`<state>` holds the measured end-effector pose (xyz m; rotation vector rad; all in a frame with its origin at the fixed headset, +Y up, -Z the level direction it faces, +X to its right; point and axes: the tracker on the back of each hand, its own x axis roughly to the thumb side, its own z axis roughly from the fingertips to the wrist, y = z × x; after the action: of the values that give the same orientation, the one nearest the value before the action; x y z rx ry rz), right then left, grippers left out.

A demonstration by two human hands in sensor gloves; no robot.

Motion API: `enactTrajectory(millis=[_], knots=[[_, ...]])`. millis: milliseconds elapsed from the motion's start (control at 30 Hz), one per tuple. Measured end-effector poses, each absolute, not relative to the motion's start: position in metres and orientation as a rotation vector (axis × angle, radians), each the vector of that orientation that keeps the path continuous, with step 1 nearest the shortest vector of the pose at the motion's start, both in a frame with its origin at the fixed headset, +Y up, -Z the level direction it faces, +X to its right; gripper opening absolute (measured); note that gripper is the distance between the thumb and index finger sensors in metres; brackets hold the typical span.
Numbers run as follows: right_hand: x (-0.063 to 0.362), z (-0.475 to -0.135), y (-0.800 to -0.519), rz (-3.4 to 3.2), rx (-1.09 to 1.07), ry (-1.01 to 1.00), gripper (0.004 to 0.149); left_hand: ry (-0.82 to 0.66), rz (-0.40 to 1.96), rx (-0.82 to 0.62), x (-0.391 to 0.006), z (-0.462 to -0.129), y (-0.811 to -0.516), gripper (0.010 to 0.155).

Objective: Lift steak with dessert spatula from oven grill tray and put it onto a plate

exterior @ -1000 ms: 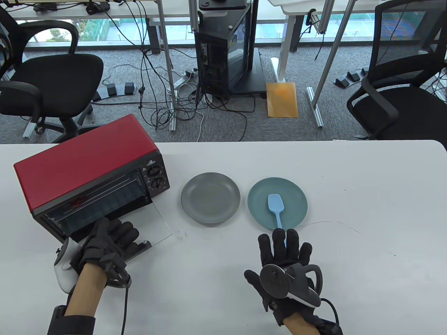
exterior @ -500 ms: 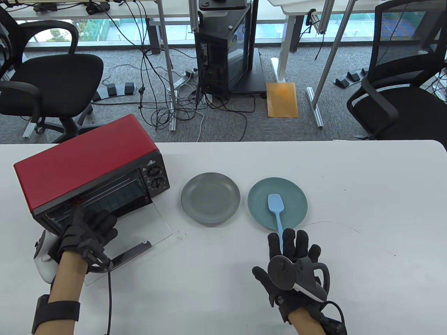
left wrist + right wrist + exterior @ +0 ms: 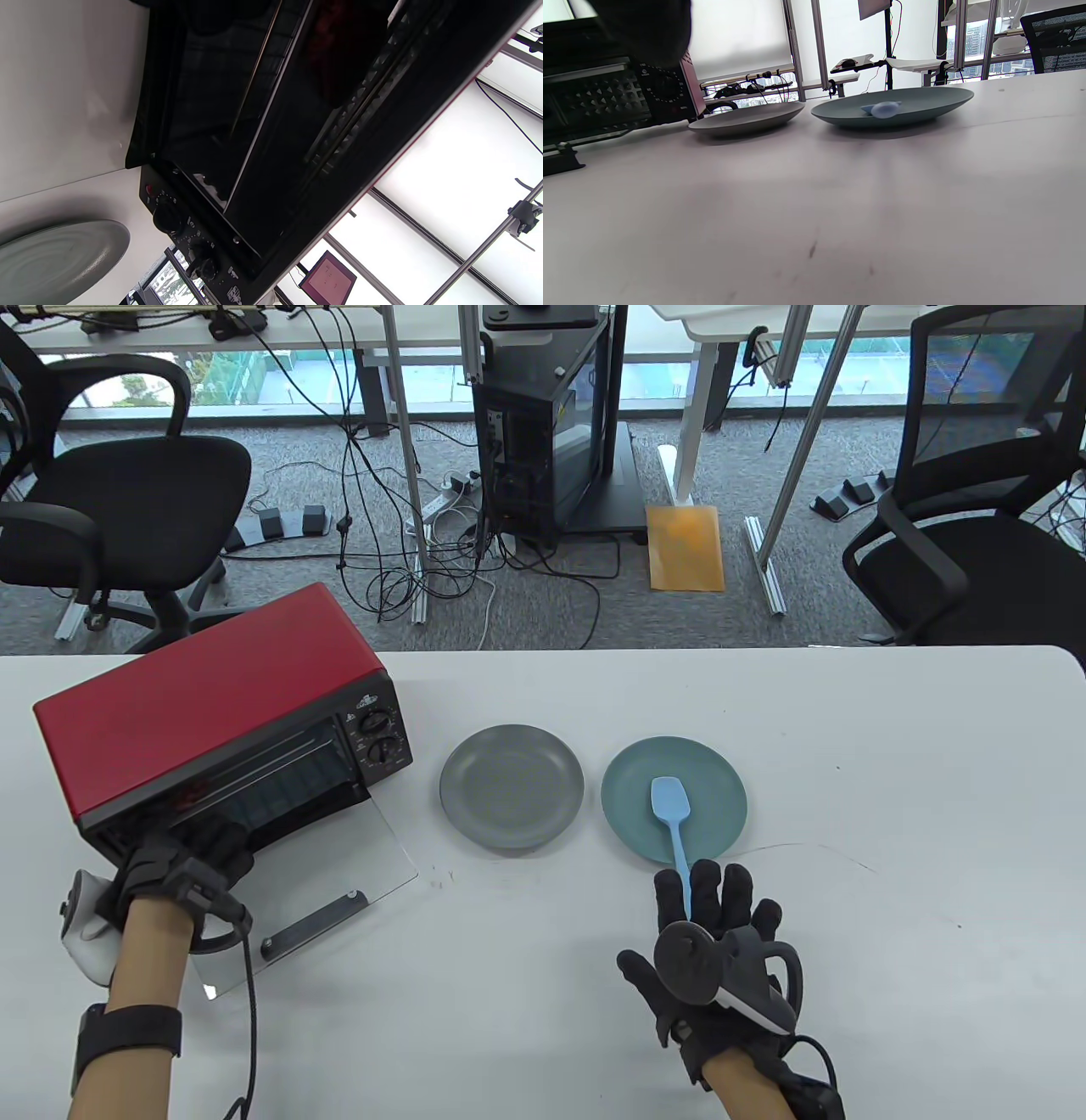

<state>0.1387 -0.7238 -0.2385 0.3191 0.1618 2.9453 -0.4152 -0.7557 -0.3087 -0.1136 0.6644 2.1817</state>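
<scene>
The red toaster oven (image 3: 212, 712) stands at the left with its glass door (image 3: 348, 857) folded flat on the table. My left hand (image 3: 182, 857) reaches into the oven mouth, and its fingers are hidden inside. A dark reddish steak (image 3: 335, 51) shows deep in the oven above the wire grill tray (image 3: 254, 84). The light blue dessert spatula (image 3: 670, 802) lies with its head on the blue plate (image 3: 721, 780). My right hand (image 3: 713, 899) lies flat with straight fingers over the handle's end. Beside it, the grey plate (image 3: 512, 797) holds nothing.
The oven's knobs (image 3: 380, 736) face the grey plate. Seen low from the right wrist, the grey plate (image 3: 746, 120) and blue plate (image 3: 925, 106) sit side by side, the spatula head (image 3: 884, 109) on the blue one. Office chairs, desks and cables lie beyond the table's far edge.
My left hand left the door handle and moved left and forward into the oven mouth. My right hand slid slightly right and forward over the spatula handle.
</scene>
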Motion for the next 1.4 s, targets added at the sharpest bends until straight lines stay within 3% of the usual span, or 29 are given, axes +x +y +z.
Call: enactTrajectory(millis=[133,433,700,1400], knots=[[0.139,-0.239,-0.724,2.948,0.318,0.165,0.095,0.684,2.21,-0.076,-0.42,-0.312,-0.757,0.068],[0.14,-0.24,-0.724,2.944,0.307,0.155,0.094,0.651,2.257,-0.018,-0.421,-0.314,-0.756,0.053],[0.14,-0.24,-0.724,2.935,0.314,0.136,0.094,0.662,2.259,0.021,-0.417,-0.304,-0.755,0.056],[0.135,-0.234,-0.721,2.944,0.345,0.069,0.094,0.541,2.273,-0.084,-0.407,-0.254,-0.746,0.049]])
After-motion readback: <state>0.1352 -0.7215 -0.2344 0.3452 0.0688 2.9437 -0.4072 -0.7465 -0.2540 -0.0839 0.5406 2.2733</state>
